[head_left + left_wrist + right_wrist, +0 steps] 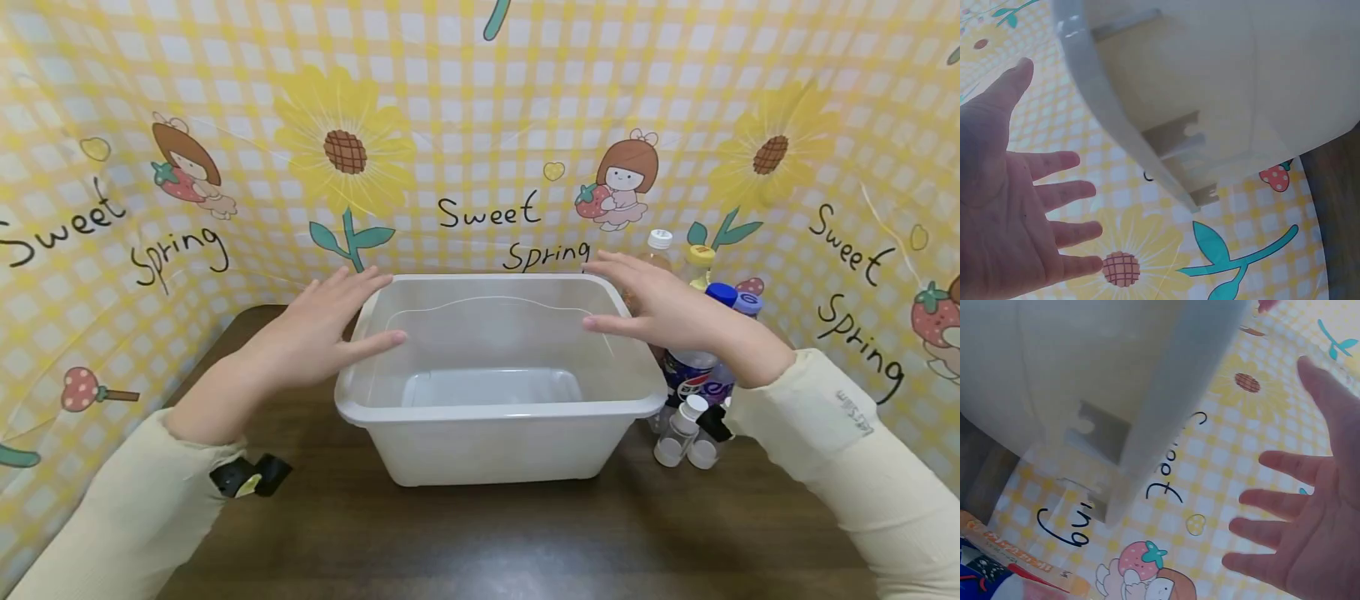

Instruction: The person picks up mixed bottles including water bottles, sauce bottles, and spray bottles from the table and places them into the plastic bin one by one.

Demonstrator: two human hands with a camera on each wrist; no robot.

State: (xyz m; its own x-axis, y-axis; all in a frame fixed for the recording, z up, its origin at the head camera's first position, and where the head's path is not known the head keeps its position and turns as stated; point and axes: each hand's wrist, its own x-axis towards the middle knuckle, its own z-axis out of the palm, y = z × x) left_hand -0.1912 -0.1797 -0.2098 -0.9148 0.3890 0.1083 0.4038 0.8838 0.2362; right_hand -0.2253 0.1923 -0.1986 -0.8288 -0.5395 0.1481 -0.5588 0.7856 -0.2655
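Observation:
A whitish, rectangular plastic tub point(495, 446) stands upright on the dark wooden table, its inside bare. Over its left rim hovers my left hand point(311, 333), thumb stretched toward the middle. My right hand point(660, 304) is held likewise above the right rim. The left wrist view has the left hand point(1016, 219) with spread fingers, a gap between it and the tub's rim point(1094, 90). Spread fingers also show on the right hand point(1319, 531) in the right wrist view, apart from the tub wall point(1166, 381). Neither hand holds anything.
Right of the tub, partly behind my right arm, several bottles stand close together, among them a Pepsi bottle point(686, 371) with a blue cap. Two small clear bottles point(678, 433) are in front of them. A yellow checked cloth point(480, 125) hangs behind the table point(450, 542).

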